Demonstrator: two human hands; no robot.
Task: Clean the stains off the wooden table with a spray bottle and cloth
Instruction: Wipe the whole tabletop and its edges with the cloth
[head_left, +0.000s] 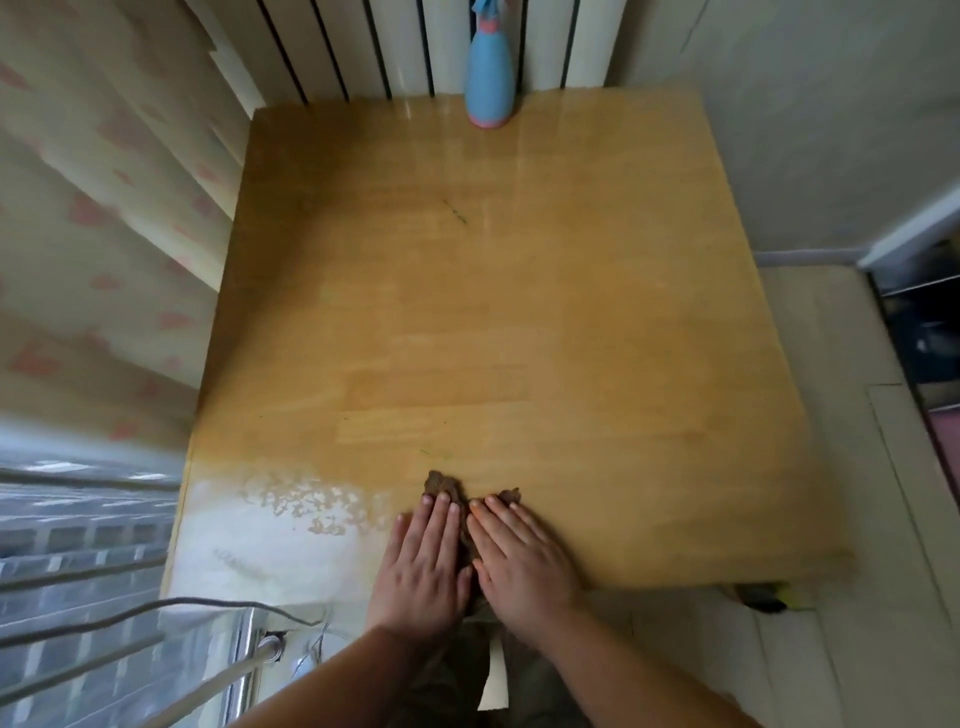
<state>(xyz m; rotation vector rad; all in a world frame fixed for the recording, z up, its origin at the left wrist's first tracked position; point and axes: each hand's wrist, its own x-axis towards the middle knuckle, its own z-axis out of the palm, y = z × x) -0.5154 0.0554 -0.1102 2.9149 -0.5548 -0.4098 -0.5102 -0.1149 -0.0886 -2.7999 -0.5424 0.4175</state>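
- Left hand (421, 561): grip flat, fingers straight and close together, pressing down on the brown cloth (441, 483).
- Right hand (524, 556): grip also flat, fingers extended, pressing the cloth just beside the left hand.
- Cloth: rests on the wooden bench (597, 338). Both hands cover most of it, and only crumpled tips show past the fingertips.
- Spray bottle (488, 83): upright, well beyond the cloth; top cut off by the frame.
- Green mark (456, 212): faint, between cloth and spray bottle.
- Wet patch (291, 514): left of the cloth.
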